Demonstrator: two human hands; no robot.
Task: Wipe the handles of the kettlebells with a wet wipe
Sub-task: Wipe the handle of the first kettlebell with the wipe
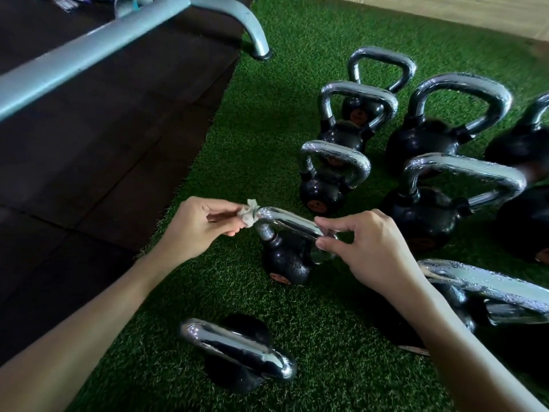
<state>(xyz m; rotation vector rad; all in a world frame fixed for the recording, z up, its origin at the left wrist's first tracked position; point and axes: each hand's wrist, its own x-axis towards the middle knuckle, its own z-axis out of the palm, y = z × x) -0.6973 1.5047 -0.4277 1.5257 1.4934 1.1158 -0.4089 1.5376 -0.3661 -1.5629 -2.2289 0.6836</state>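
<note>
A small black kettlebell with a chrome handle stands on the green turf in the middle. My left hand pinches a crumpled white wet wipe against the handle's left bend. My right hand grips the handle's right end between thumb and fingers. Several more black kettlebells with chrome handles stand around: one near me, one just behind, larger ones to the right. Some handles show water droplets.
Green artificial turf covers the floor under the kettlebells. Dark rubber flooring lies to the left. A grey metal frame bar with a curved foot crosses the top left. A light wooden edge runs along the top right.
</note>
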